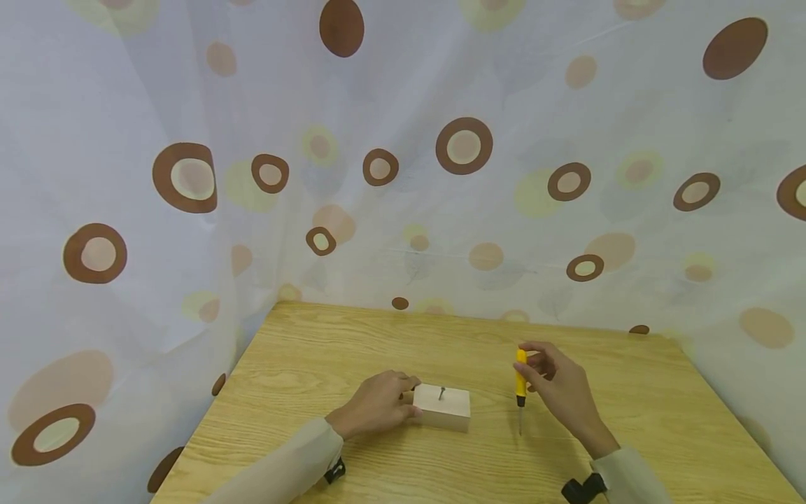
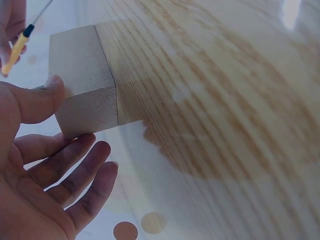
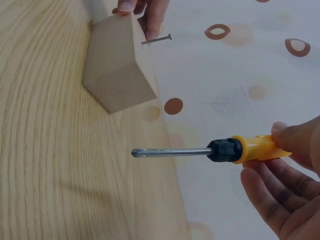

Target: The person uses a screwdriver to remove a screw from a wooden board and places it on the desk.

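Note:
A pale wooden block [image 1: 443, 407] lies on the table, and a screw [image 3: 157, 39] sticks up out of its top face. My left hand [image 1: 381, 402] grips the block at its left end, the thumb on the near side and fingers on the far side; the left wrist view shows the thumb pressed to the block [image 2: 82, 60]. To the right of the block, my right hand [image 1: 559, 383] holds a yellow screwdriver [image 1: 521, 378] by its handle. The screwdriver's metal shaft [image 3: 172, 152] points down, its tip apart from the screw and the block.
The wood-grain table [image 1: 352, 336] reaches back to a white curtain [image 1: 403, 210] with brown and beige dots. This curtain also hangs along the left and right sides. A dark wrist camera [image 1: 583, 488] sits at the right cuff.

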Motion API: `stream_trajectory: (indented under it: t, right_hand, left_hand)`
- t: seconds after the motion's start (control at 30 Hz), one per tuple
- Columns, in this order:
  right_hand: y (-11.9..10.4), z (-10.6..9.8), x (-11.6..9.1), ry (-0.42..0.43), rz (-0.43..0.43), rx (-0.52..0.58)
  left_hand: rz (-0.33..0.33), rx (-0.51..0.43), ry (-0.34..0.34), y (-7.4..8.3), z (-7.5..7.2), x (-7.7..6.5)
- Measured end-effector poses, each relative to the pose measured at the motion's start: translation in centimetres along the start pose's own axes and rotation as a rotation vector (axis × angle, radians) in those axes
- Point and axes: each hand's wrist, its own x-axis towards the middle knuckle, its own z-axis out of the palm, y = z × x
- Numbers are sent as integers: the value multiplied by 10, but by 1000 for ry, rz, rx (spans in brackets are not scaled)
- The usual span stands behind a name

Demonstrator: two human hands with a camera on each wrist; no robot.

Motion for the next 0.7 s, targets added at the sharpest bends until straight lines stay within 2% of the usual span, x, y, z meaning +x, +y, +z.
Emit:
stream_trajectory:
  t: [0.33, 0.7]
  right_hand:
    - [13, -5, -9, -16, 75, -63]
    - [28, -9, -16, -50, 154, -74]
  left_hand:
    - [13, -2, 5, -2, 0, 0]
    - [3, -4, 1, 0, -1, 0]
